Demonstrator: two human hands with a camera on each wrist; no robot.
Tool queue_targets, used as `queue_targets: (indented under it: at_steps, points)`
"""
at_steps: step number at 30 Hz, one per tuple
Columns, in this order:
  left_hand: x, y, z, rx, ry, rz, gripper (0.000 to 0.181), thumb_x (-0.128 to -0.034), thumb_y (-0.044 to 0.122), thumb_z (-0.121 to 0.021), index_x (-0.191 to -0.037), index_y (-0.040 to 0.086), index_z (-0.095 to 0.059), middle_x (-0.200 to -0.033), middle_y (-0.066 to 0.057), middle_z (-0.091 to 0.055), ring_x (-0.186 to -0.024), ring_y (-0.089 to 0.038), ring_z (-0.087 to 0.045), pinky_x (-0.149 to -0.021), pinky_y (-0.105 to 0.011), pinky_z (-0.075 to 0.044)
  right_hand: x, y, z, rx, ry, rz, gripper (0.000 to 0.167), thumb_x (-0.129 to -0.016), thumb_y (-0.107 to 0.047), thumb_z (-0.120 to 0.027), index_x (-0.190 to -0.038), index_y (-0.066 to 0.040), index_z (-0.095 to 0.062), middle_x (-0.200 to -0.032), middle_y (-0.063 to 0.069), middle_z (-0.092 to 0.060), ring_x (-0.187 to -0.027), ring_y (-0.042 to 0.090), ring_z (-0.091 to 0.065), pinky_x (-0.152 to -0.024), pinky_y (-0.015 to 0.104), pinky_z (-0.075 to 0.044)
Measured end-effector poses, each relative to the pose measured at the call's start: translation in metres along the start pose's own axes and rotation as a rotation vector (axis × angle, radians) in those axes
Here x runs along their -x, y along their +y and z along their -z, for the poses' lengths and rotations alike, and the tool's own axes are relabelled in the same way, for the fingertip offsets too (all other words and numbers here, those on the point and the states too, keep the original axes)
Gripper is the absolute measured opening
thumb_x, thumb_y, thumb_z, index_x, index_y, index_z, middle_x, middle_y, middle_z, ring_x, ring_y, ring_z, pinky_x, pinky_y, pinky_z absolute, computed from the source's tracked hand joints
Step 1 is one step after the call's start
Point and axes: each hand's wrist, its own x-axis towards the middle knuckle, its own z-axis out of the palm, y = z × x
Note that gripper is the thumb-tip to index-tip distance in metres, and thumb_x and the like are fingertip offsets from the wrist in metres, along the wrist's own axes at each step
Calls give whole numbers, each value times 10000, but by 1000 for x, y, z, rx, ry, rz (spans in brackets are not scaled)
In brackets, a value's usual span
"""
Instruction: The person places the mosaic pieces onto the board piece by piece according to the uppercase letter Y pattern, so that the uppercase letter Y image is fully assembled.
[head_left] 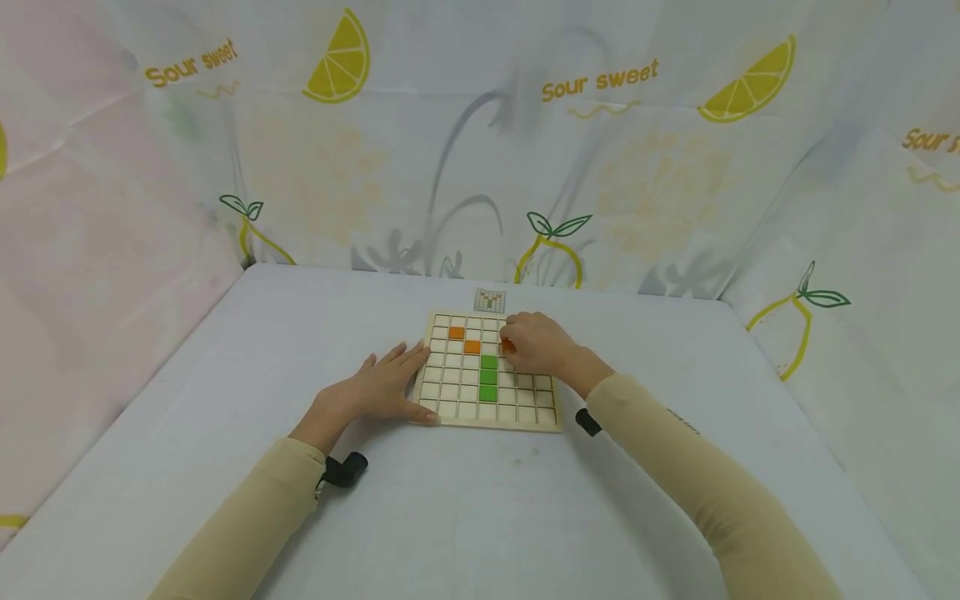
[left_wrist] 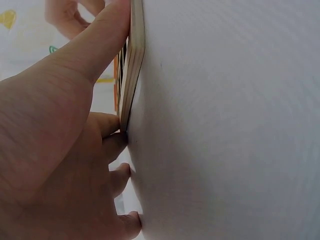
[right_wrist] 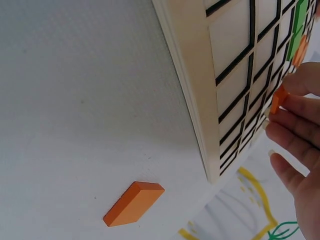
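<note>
A pale wooden grid board (head_left: pixel 450 394) lies flat on the white table. Two orange tiles (head_left: pixel 456 332) sit diagonally in its cells, and three green tiles (head_left: pixel 488 377) form a column in the middle. Over the board's right half, my right hand (head_left: pixel 542 342) pinches an orange tile (right_wrist: pixel 278 100) between thumb and fingertips; whether it touches a cell I cannot tell. My left hand (head_left: pixel 386 392) is spread at the board's left side, thumb at the near corner and fingers along the edge. Another orange tile (right_wrist: pixel 135 204) lies on the table right of the board.
Just beyond the board's far edge is a small card (head_left: pixel 490 300) printed with a coloured grid pattern. White cloth walls (head_left: pixel 420 150) with lemon prints stand behind and at both sides. Each wrist wears a black camera (head_left: pixel 347 470).
</note>
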Motion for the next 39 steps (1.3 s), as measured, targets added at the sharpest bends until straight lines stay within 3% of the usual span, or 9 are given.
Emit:
queue_targets:
  at_steps: [9,30,39]
  points:
    - [-1,0,-1,-8,-4,-1,1198,-747,671,-748,-1600,76,-152,-1684,-110,-113,-1553,-399,-60,-1185,-711,-54,-2,-1,-3,4,-28,-31,110,-904,-123,-602,-925,-101,-707,-850,13,-622,-750,191,-518,-787,372,-486]
    - [0,6,2,-6,-8,-4,1174,-760,642,-756,-1596,67,-165,-1682,-119,-123,-1549,-410,-68,-1178,-721,-69,6,-1,0,-17,4,-2,105,-904,-67,-612,-868,-93,-706,-808,24,-590,-712,189,-486,-709,339,-452]
    - [1,3,2,6,1,-1,1178,-756,641,-760,-1595,64,-168,-1681,-121,-125,-1546,-421,-72,-1173,-726,-65,12,5,0,-20,-10,1,145,-935,-89,-622,-1001,-88,-751,-881,34,-642,-762,190,-546,-761,355,-502]
